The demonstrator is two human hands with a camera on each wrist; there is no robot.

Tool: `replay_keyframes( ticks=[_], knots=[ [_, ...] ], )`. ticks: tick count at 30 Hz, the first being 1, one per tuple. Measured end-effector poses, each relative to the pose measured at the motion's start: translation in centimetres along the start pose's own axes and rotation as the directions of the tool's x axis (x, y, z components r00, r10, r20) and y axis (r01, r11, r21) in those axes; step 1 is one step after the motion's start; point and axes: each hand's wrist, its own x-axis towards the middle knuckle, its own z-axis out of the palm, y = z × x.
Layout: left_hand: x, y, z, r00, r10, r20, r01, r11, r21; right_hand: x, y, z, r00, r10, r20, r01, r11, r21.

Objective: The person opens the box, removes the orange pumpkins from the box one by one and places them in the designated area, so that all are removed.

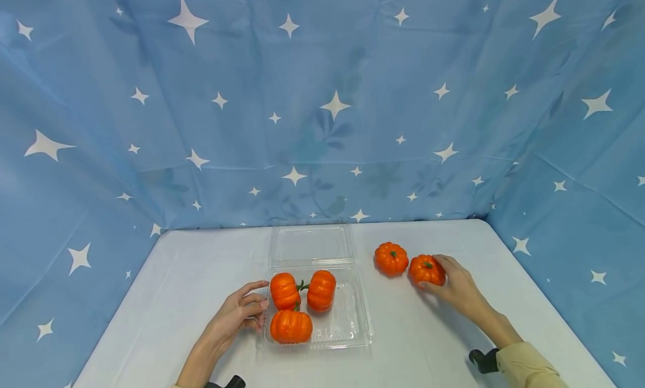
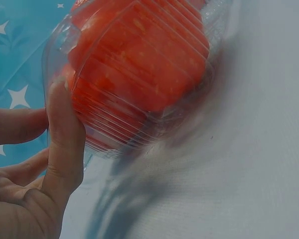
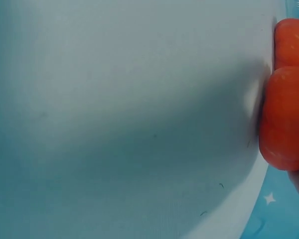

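A clear plastic clamshell box (image 1: 350,315) lies open with three small orange pumpkins (image 1: 291,327) grouped in its left half, green stems turned toward one another. At the box's left edge, my left hand (image 1: 237,314) pinches the rim between thumb (image 2: 65,134) and fingers. To the right of the box, my right hand (image 1: 459,287) grips another orange pumpkin (image 1: 423,271), thumb at its near side and fingers over its far right side. One more pumpkin (image 1: 391,259) sits just left of the gripped one, stem up. Most of my right hand is out of the right wrist view.
The box's hinged lid (image 1: 311,246) lies flat behind it, toward the back edge of the white table (image 1: 211,253). A blue curtain with white stars (image 1: 322,153) rises behind the table and along both sides.
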Motion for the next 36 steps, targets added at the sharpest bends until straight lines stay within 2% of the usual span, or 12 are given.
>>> replay_keyframes(
  ticks=[25,36],
  knots=[
    [0.1,-0.1,0.0,1.000,-0.002,-0.003,0.002,1.000,-0.002,0.6,-0.5,0.0,0.998,0.037,0.048,-0.036,0.999,-0.015],
    [0.0,-0.2,0.0,1.000,0.004,-0.002,-0.004,1.000,-0.009,0.9,-2.4,-0.6,0.999,-0.036,0.001,0.036,0.999,0.013]
  ],
)
